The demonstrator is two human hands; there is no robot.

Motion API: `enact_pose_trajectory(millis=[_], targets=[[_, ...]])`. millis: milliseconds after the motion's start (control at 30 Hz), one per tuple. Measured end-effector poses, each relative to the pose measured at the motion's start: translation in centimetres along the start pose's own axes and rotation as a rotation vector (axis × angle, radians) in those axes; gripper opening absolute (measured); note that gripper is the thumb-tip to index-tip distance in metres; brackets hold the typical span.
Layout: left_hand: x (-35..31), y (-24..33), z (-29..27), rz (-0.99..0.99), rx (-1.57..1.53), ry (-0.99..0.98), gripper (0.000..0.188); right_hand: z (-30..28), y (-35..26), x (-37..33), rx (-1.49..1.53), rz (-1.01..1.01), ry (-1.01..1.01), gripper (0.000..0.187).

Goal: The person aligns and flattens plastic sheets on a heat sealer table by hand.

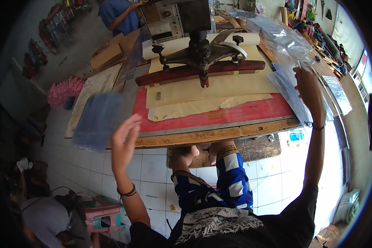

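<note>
Red sheet (252, 113) lies flat on the counter (219, 134), under layers of tan paper (182, 97) with ragged front edges. Press bar (239, 66), also red, on a dark metal frame (197, 54), spans above the paper; contact cannot be told. Left hand (125, 138): raised near the counter's front left corner, fingers extended and open, nothing held. Bluish plastic sheet (96, 120) just beside it, blurred, at the counter's left side. Right hand (309, 89): over the pale plastic sheets (286, 87) at the counter's right side; fingers bent, tips blurred, so cannot tell whether they grip a sheet. Small grey block (158, 96) rests on the paper, left part. Control box (165, 20) with dial stands behind.
</note>
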State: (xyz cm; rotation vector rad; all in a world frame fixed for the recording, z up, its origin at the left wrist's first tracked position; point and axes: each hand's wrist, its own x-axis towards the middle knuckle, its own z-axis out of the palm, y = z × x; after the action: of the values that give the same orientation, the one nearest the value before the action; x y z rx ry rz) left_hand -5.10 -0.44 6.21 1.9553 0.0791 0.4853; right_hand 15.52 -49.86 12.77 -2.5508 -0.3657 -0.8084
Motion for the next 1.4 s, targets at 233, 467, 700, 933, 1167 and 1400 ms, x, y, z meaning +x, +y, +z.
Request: enact_pose_trajectory(millis=[233,467,700,933,1167,1400], targets=[[-1.5,2.2,20.0,0.082,-0.918,-0.504,0.107,2.0,-16.5,-8.4,0.392,-0.248,-0.773,0.033],[1.2,-0.5,15.9,-0.089,-0.693,-0.26,0.041,5.2,-9.8,-8.5,0.435,-0.462,-0.659,0.049],[4.8,-3.6,8.6,-0.209,-0.31,-0.248,0.043,9.2,-4.8,-9.5,-0.076,-0.219,-0.387,0.059],[3.5,-5.8,8.3,-0.162,-0.408,-0.189,0.044,8.5,-5.8,-10.7,-0.07,-0.045,-0.406,0.053],[8.1,-6.7,7.9,-0.072,-0.17,-0.126,0.034,7.8,-6.3,-9.4,0.142,-0.003,-0.603,0.04],[11.7,-8.8,7.8,-0.001,0.314,-0.071,0.028,9.5,-7.1,-10.1,0.037,-0.303,-0.368,0.044]])
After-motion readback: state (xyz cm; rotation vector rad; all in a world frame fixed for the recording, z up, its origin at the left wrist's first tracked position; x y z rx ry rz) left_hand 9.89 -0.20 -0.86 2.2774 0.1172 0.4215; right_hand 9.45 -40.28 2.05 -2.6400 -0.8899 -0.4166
